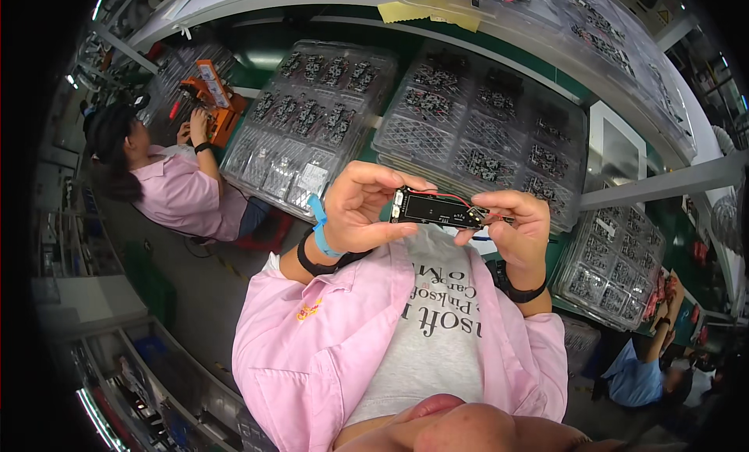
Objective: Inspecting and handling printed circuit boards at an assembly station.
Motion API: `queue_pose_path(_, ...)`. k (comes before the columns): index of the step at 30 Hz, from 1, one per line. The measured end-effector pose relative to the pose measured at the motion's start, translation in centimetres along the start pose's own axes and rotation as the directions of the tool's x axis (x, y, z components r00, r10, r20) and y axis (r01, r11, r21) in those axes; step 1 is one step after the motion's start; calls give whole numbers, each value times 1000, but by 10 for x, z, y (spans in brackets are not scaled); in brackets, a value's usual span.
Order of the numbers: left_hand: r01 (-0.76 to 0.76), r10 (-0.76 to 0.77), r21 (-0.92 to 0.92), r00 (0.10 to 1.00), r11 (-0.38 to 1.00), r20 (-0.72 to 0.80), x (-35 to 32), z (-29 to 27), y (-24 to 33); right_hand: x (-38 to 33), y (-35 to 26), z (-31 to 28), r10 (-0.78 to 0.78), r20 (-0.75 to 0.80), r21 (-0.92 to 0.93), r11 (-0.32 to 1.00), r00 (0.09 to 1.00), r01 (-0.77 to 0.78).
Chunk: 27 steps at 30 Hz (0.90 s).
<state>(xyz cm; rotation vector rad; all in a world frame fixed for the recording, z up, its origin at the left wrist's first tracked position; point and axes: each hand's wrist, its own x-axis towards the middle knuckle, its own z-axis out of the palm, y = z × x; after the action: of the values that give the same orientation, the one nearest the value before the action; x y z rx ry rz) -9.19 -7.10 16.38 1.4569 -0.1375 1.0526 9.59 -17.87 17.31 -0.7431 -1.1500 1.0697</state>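
Observation:
Between my two hands I hold a black circuit board [433, 208], long and narrow, with a red wire along its far edge and small light parts at both ends. My left hand [368, 204], with a blue band at the wrist, pinches the board's left end between thumb and fingers. At the right end, the fingers of my right hand [516, 222] close on the board and its thin wires. Just beyond my hands lies a stack of clear plastic trays [445, 128], its compartments holding several small black boards with wires.
Another clear tray of boards [308, 112] lies to the left, and one more [612, 257] to the right. A shelf with a clear bin [546, 23] runs overhead, and a grey bar [671, 179] crosses at right. At left a person in pink [183, 179] works by an orange fixture [222, 108].

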Motion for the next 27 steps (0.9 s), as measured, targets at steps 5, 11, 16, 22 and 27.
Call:
queue_pose_path(5,7,-6,31,1000,999,-30,-2,-1,2,1,0,6,-42,-43,15,999,998,42)
queue_pose_path(11,-9,10,46,1000,999,-16,-3,4,2,-6,2,2,-13,-58,45,999,998,15)
queue_pose_path(16,-33,33,76,999,997,6,-3,3,2,-7,4,-1,-11,-49,44,999,999,13)
queue_pose_path(22,-47,46,36,998,998,35,-6,-4,2,-5,3,4,17,-56,117,993,998,-10)
queue_pose_path(27,-33,33,18,999,999,25,-8,-7,0,-3,1,6,24,-48,74,997,999,-20)
